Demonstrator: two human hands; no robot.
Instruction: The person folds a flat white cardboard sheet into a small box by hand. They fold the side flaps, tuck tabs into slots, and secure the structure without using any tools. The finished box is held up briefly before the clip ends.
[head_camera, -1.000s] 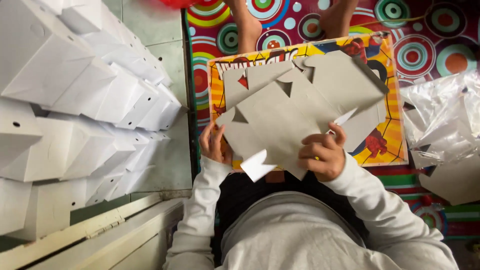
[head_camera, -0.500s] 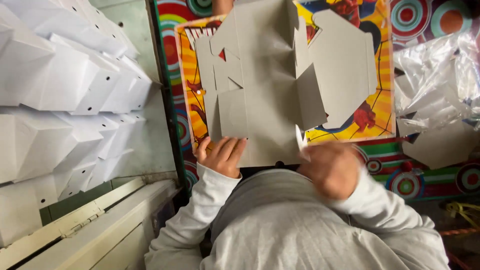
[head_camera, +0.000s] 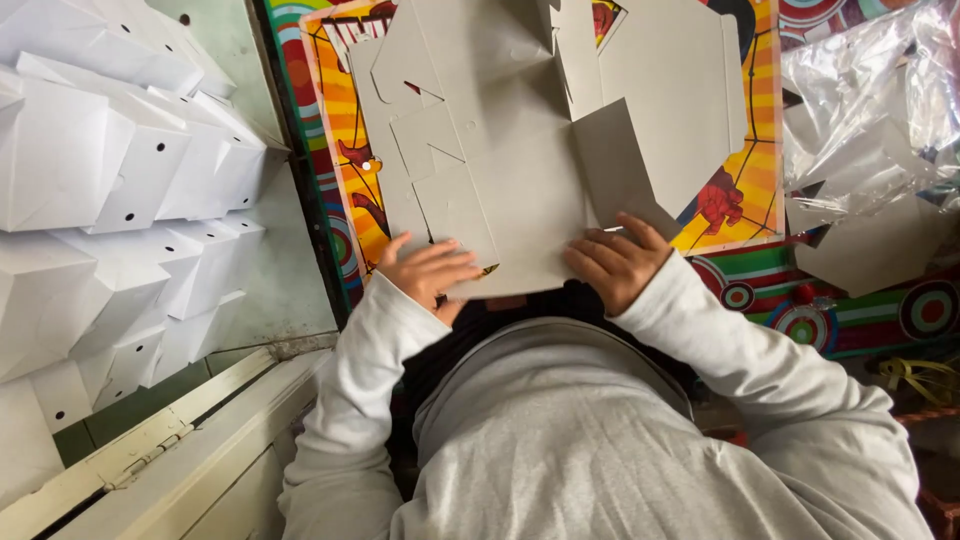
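Your left hand (head_camera: 425, 275) and right hand (head_camera: 615, 260) both lie flat, fingers spread, on the near edge of a flat grey die-cut cardboard box blank (head_camera: 500, 150), pressing it down rather than closing on it. The blank rests on a bright orange and yellow printed board (head_camera: 345, 150) just ahead of your chest, over a carpet of coloured rings (head_camera: 880, 310). Judge the blank light and thin, stiff across its panels but ready to bend at the scored folds and loose flaps, so hold it by the broad middle panels, not the tabs. Folded white paper boxes (head_camera: 120, 180) are stacked at your left, crumpled clear plastic wrap (head_camera: 860, 120) lies at your right.
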